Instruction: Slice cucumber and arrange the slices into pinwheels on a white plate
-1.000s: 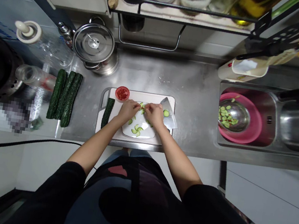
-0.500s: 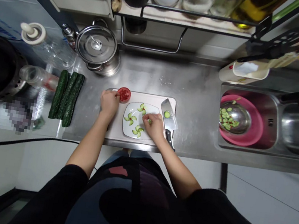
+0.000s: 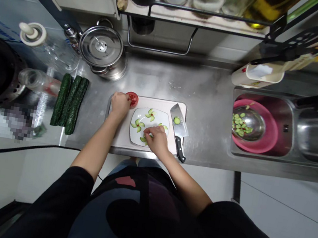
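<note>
A white plate [image 3: 159, 118] with small fans of cucumber slices [image 3: 149, 114] lies on a white cutting board [image 3: 120, 137]. My right hand [image 3: 157, 139] rests over the plate's near edge, fingers pinched at a cucumber fan there. My left hand [image 3: 120, 104] is at the board's far left corner, fingers curled at a small red dish of chopped chilli [image 3: 132, 98]. A cleaver [image 3: 177, 126] lies on the board's right side with one cucumber slice [image 3: 177, 120] on its blade.
Three whole cucumbers [image 3: 69, 98] lie left of the board beside a bottle [image 3: 38, 81]. A lidded steel pot [image 3: 101, 47] stands behind. In the sink at right, a pink basin [image 3: 270, 130] holds a steel bowl of cucumber slices [image 3: 241, 124]. A shelf of jars hangs overhead.
My left hand went from the plate's far edge to the red dish at the board's corner. My right hand drew back to the plate's near edge. The cucumber piece at the board's left is now hidden.
</note>
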`<state>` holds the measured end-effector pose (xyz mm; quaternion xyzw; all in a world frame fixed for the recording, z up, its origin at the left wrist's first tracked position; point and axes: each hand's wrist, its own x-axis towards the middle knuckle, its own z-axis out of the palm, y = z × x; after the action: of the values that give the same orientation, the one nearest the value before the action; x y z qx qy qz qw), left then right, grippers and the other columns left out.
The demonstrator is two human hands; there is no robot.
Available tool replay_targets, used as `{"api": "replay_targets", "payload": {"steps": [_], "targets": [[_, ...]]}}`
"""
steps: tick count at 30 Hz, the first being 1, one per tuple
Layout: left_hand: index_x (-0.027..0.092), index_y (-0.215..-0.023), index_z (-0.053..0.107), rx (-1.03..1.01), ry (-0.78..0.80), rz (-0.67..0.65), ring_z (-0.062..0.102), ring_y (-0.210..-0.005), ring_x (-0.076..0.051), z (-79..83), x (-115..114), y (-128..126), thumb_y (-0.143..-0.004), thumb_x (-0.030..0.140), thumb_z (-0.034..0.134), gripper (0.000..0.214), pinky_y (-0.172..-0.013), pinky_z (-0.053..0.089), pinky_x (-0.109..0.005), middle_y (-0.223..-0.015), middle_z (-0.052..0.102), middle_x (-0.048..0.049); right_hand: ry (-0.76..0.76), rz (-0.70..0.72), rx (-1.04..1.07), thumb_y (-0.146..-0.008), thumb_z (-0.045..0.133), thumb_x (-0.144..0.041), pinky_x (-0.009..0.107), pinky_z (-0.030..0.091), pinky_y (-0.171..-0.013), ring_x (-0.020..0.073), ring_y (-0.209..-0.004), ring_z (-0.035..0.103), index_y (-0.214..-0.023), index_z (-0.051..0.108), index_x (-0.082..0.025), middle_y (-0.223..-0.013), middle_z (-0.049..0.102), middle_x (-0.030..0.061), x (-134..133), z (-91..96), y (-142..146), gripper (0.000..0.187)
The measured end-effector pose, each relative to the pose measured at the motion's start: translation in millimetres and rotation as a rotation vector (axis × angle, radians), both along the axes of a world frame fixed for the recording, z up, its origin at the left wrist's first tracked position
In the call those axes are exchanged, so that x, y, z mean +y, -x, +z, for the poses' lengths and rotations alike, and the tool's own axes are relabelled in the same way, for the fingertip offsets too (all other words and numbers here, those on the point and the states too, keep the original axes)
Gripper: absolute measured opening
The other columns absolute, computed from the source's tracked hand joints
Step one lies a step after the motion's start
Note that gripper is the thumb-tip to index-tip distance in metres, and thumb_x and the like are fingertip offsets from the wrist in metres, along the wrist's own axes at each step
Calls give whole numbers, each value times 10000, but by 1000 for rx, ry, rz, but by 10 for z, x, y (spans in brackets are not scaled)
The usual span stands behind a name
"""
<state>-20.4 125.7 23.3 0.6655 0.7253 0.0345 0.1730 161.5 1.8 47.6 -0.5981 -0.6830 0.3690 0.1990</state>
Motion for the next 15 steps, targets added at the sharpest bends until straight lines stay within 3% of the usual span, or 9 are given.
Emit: {"api": "replay_targets", "payload": {"steps": [8,12,15], "targets": [[140,-800,688,-95,-4,121,562,-975,-272,75,-20,1,-800,177,457,233,-902,384,-379,-943,669,-153,0,4,-3,-789,527,-182,350,386,-778,213,-783,496,-769,677,-239,-757,663,21,-3,16,-9,162],[152,-791,686,-407,-35,320,600,-865,-212,176,-245,-2,-794,260,502,213,-814,435,-316,-869,692,-78,10,-56,41,-771,532,-168,353,393,-788,210,-791,524,-755,672,-238,-744,670,14,21,35,-37,157],[155,-801,690,-788,80,414,609,-786,-178,234,-552,-102,-766,326,555,220,-744,452,-279,-801,695,-38,26,-134,96,-771,537,-184,347,409,-795,206,-818,548,-751,674,-235,-774,684,18,47,57,-72,148]]}}
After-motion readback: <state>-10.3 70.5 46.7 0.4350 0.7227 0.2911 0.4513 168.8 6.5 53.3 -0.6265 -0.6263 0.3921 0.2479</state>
